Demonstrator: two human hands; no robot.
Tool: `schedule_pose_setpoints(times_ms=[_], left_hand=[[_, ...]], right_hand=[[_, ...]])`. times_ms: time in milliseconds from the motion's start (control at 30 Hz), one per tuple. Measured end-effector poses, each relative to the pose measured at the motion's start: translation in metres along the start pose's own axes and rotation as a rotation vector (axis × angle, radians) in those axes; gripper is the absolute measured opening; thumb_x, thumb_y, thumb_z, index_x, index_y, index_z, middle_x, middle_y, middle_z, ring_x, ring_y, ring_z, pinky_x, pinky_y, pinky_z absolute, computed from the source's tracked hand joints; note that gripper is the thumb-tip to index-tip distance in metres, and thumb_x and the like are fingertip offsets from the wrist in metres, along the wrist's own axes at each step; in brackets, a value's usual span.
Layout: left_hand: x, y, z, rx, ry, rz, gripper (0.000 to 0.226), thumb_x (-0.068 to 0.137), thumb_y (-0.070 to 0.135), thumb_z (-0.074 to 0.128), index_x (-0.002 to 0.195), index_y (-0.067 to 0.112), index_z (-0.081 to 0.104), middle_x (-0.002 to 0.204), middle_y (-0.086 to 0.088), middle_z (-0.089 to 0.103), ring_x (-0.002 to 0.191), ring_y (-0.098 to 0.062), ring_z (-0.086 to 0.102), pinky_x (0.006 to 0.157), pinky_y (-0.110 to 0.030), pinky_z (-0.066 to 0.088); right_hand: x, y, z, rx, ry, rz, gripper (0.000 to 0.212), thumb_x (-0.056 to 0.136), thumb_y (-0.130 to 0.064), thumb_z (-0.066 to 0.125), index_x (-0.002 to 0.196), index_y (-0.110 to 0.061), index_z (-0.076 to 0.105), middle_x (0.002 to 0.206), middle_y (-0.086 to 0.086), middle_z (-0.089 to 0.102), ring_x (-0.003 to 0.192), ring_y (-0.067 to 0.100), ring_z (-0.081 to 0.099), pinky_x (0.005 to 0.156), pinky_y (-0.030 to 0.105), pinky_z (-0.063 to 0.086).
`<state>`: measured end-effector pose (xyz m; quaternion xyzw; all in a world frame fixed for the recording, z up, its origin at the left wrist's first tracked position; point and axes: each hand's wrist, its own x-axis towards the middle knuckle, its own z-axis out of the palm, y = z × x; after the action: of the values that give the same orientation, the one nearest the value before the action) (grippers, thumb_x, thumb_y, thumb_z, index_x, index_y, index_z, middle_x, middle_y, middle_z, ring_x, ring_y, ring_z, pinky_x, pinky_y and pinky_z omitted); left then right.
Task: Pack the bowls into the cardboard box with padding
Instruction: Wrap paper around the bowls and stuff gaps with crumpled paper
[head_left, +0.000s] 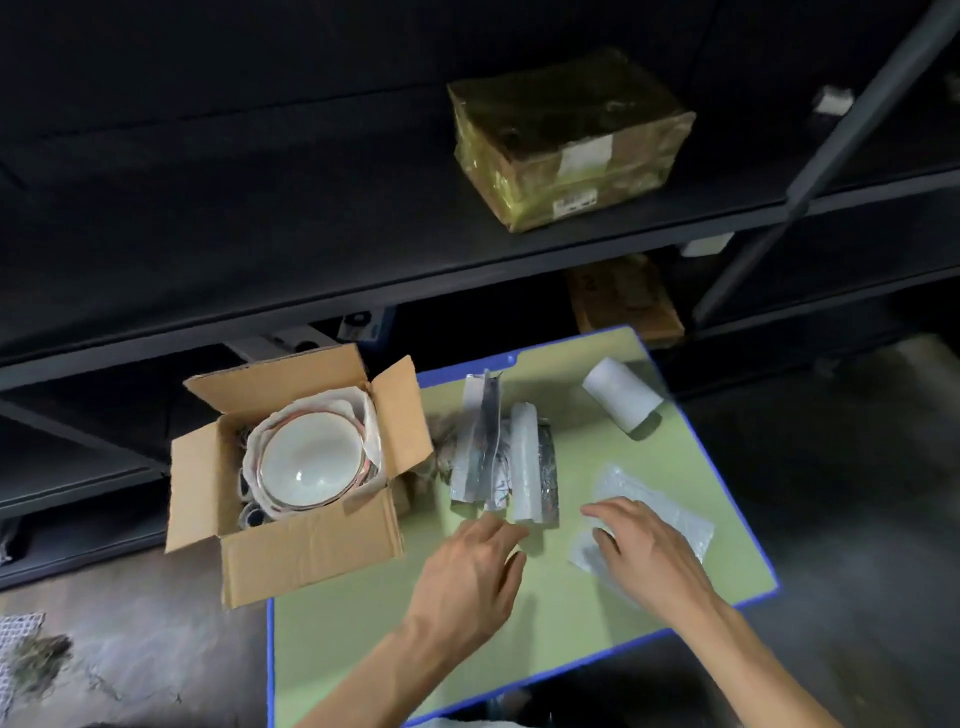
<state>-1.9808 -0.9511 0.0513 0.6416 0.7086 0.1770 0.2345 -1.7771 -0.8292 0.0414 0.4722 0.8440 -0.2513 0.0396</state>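
An open cardboard box (291, 551) stands on the floor at the left edge of a green table (571, 623). Inside it a white bowl (310, 460) lies face up, ringed by white foam padding (370, 436). A pile of silver and white padding strips (511, 457) lies on the table to the right of the box. My left hand (467, 577) hovers just below that pile, fingers spread and holding nothing. My right hand (649, 551) rests flat on a clear bubble-wrap sheet (670, 514) on the table.
A white foam roll (621, 395) lies at the table's far right. Dark metal shelving runs behind the table, with a taped brown parcel (566, 140) on the upper shelf. A flat cardboard piece (623, 301) sits lower. The floor to the left is bare concrete.
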Motion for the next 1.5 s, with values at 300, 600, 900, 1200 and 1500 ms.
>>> schedule_pose_setpoints(times_ms=[300, 600, 900, 1200, 1500], left_hand=[[0.057, 0.009, 0.014, 0.093, 0.007, -0.031, 0.037, 0.098, 0.036, 0.041, 0.129, 0.023, 0.058, 0.119, 0.002, 0.058, 0.107, -0.022, 0.054, 0.087, -0.037, 0.050], [0.090, 0.011, 0.017, 0.134, -0.044, -0.179, 0.039, 0.100, 0.035, 0.041, 0.136, 0.019, 0.047, 0.126, -0.005, 0.049, 0.117, -0.026, 0.047, 0.092, -0.037, 0.045], [0.108, 0.015, 0.030, 0.150, -0.125, -0.344, 0.036, 0.099, 0.034, 0.048, 0.124, 0.012, 0.034, 0.110, -0.007, 0.062, 0.099, -0.030, 0.065, 0.078, -0.036, 0.046], [0.090, 0.006, 0.042, -0.096, -0.089, -0.292, 0.038, 0.094, 0.026, 0.045, 0.126, 0.025, 0.026, 0.116, -0.004, 0.067, 0.103, -0.027, 0.066, 0.083, -0.040, 0.053], [0.076, 0.019, 0.028, -0.407, 0.054, -0.307, 0.058, 0.094, 0.035, 0.060, 0.147, 0.025, 0.037, 0.132, 0.012, 0.053, 0.108, -0.004, 0.056, 0.093, -0.025, 0.049]], right_hand=[[0.039, 0.044, -0.029, -0.002, -0.030, 0.041, 0.042, 0.103, -0.026, 0.045, 0.144, -0.025, 0.048, 0.144, -0.009, 0.050, 0.133, 0.012, 0.043, 0.101, 0.032, 0.044], [0.090, 0.052, -0.058, -0.048, -0.037, 0.010, 0.045, 0.102, -0.030, 0.048, 0.146, -0.021, 0.045, 0.144, -0.002, 0.050, 0.133, 0.018, 0.044, 0.101, 0.034, 0.042], [0.100, -0.008, -0.013, 0.227, -0.315, 0.010, 0.014, 0.098, -0.036, 0.053, 0.102, -0.029, 0.065, 0.097, -0.006, 0.069, 0.095, 0.023, 0.063, 0.078, 0.028, 0.047], [0.088, -0.021, -0.003, 0.529, -0.325, 0.244, 0.037, 0.086, -0.045, 0.063, 0.118, -0.027, 0.058, 0.075, -0.013, 0.067, 0.071, 0.004, 0.064, 0.069, 0.028, 0.051], [0.064, -0.016, -0.026, 0.625, -0.205, 0.229, 0.022, 0.086, -0.018, 0.054, 0.102, -0.031, 0.061, 0.083, -0.004, 0.071, 0.073, 0.009, 0.066, 0.072, 0.032, 0.052]])
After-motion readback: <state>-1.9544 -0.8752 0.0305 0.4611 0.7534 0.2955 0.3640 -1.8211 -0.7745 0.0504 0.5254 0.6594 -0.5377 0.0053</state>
